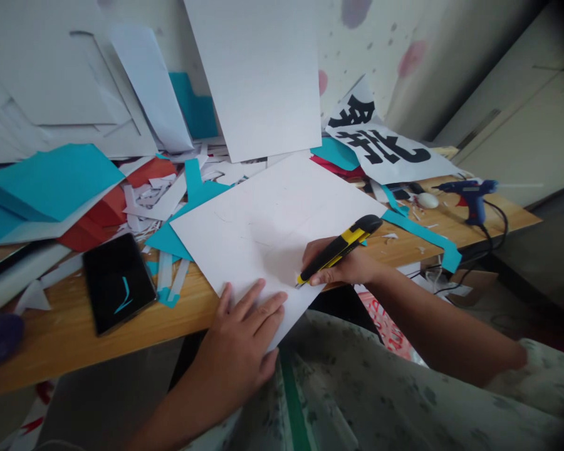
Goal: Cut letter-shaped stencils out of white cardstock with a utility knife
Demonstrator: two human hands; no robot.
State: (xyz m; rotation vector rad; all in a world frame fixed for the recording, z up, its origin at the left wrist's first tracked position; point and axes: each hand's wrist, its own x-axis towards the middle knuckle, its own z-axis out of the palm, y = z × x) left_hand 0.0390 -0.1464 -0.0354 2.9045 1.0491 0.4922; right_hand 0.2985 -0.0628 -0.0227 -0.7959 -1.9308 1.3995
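Note:
A white sheet (282, 207) with faint pencil-like lines lies at an angle on the table, its near corner past the front edge. My left hand (244, 338) rests flat on its lower left part, fingers spread. In my right hand (338, 266) is a black and yellow utility knife (345, 244), held slanted like a pen. Its tip points down at the sheet, just right of my left fingertips; I cannot tell whether the blade touches the paper.
A phone (118, 285) lies left on the wooden table (183, 307). Turquoise card (66, 181) and white scraps (155, 197) crowd the back left. A blue glue gun (472, 197) with its cable sits right. Behind stand a white board (263, 75) and a sheet with black characters (385, 147).

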